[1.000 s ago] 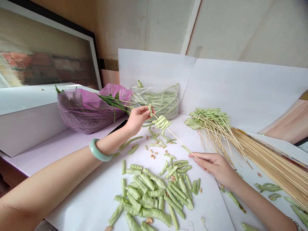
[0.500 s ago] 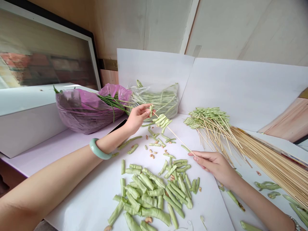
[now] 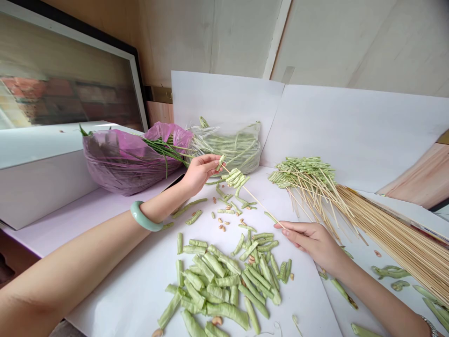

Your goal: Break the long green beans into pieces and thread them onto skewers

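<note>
Between the fingertips of my left hand point(image 3: 201, 174) is a short green bean piece point(image 3: 220, 162), at the upper tip of a thin wooden skewer point(image 3: 258, 201). Several threaded bean pieces point(image 3: 235, 178) sit side by side on the skewer just below it. My right hand point(image 3: 314, 241) pinches the skewer's lower end between thumb and fingers. Below both hands, a loose pile of cut green bean pieces point(image 3: 224, 281) lies on the white surface, with small loose beans point(image 3: 221, 227) scattered behind it.
Filled skewers point(image 3: 305, 169) are heaped at the right, beside a long bundle of bare skewers point(image 3: 393, 234). A purple bag point(image 3: 126, 161) and a clear bag of long beans point(image 3: 242, 147) stand at the back. White boards point(image 3: 351, 135) rise behind.
The bean piece in my left fingers has tilted from nearly upright to a slant. My left hand has shifted very slightly down; my right hand has barely moved.
</note>
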`<state>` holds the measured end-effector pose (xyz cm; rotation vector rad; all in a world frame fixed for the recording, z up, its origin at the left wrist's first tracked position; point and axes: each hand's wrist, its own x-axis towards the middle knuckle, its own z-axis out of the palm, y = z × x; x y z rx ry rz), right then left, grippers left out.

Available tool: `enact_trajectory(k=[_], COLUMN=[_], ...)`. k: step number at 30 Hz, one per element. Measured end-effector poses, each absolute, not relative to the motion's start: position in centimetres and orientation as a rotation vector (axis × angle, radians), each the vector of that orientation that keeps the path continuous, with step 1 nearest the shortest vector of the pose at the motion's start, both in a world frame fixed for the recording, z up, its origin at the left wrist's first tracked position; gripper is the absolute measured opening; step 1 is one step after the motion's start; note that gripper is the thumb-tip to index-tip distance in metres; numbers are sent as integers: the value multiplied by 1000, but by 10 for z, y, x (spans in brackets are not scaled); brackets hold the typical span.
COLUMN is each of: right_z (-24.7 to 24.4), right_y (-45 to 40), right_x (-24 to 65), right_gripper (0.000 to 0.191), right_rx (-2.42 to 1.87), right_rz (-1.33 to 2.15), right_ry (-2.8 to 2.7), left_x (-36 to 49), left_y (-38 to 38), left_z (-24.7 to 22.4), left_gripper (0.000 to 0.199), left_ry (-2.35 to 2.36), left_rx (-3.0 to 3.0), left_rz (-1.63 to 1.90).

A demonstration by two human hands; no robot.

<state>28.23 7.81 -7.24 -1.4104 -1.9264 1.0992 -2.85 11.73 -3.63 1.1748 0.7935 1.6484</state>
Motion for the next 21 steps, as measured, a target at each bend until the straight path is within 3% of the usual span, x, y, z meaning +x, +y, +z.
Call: enact_trajectory(k=[21], right_z=[-74], right_y=[77], right_x=[282], right_gripper=[53], right_rx=[-1407], right_rz=[1070], right_ry=[-1948], left_x=[-31], left_y=[118], left_z=[-36], left_gripper=[19], left_ry=[852], left_rx=[1162], left_rz=[1654])
